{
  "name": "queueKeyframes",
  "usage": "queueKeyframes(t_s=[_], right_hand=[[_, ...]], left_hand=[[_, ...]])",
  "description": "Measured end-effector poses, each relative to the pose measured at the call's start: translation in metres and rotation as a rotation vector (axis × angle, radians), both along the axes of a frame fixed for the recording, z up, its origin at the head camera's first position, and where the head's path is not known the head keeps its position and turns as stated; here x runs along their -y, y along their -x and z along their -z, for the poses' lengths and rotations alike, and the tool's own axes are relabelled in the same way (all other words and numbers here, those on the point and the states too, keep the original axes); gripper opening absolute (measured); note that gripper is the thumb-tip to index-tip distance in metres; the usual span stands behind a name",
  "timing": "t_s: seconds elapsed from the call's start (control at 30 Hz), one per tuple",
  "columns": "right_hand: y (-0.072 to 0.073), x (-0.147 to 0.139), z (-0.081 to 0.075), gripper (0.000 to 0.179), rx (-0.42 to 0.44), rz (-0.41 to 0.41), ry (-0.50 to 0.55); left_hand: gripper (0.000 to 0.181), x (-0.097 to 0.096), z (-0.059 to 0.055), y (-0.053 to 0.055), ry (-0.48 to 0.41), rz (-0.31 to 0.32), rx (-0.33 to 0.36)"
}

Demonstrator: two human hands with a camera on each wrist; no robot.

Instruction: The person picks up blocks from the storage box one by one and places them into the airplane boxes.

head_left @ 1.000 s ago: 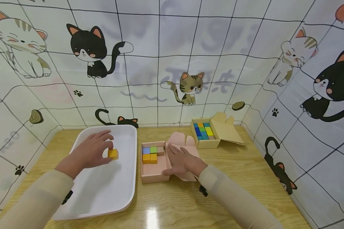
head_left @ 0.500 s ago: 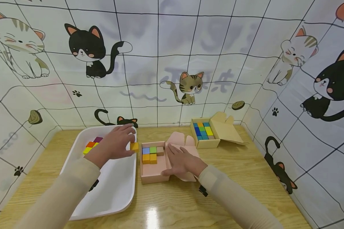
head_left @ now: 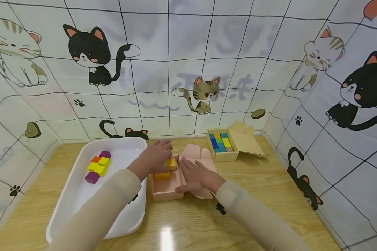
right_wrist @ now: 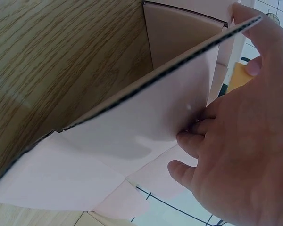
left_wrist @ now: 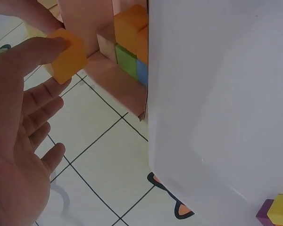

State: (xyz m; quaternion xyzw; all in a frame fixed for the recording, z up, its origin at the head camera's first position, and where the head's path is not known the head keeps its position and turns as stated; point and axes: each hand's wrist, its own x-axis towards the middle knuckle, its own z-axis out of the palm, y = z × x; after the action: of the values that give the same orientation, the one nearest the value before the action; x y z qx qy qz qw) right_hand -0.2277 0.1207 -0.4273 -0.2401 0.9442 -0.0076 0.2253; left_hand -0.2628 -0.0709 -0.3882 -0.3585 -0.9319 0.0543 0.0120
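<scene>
Left of the pink box (head_left: pixel 168 196), the white tray (head_left: pixel 130 148) bears purple, orange-red and yellow cubes (head_left: pixel 100 170); beyond its right rear corner stands an open yellow box (head_left: pixel 227 157) of coloured cubes. The left hand (head_left: pixel 153 157) pinches an orange cube (left_wrist: pixel 68 59) between thumb and fingers over the pink box, hiding part of its inside from the head view. The right hand (head_left: pixel 200 176), fingers extended, rests on the pink box's opened lid (head_left: pixel 207 164). Faint lettering (head_left: pixel 240 87) on the wall behind is too blurred to read.
</scene>
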Motion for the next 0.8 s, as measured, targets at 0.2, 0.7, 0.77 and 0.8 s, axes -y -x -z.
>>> queueKeyframes(t_s=[0.2,0.7,0.77,0.8], right_hand=[[0.0,-0.001,0.0,0.111,-0.009,-0.011,0.018],[-0.002,-0.001,0.0,0.11,-0.025,-0.027,0.055],[-0.002,-0.001,0.001,0.109,-0.026,-0.025,0.052],[-0.002,-0.002,0.001,0.109,-0.028,-0.024,0.051]], left_hand=[[0.039,-0.013,0.011,0.004,0.056,-0.036,0.056],[0.05,-0.023,0.036,0.007,0.067,-0.003,0.049],[0.055,-0.023,0.039,0.007,0.104,0.013,0.009],[0.058,-0.023,0.04,0.007,0.119,0.018,-0.007]])
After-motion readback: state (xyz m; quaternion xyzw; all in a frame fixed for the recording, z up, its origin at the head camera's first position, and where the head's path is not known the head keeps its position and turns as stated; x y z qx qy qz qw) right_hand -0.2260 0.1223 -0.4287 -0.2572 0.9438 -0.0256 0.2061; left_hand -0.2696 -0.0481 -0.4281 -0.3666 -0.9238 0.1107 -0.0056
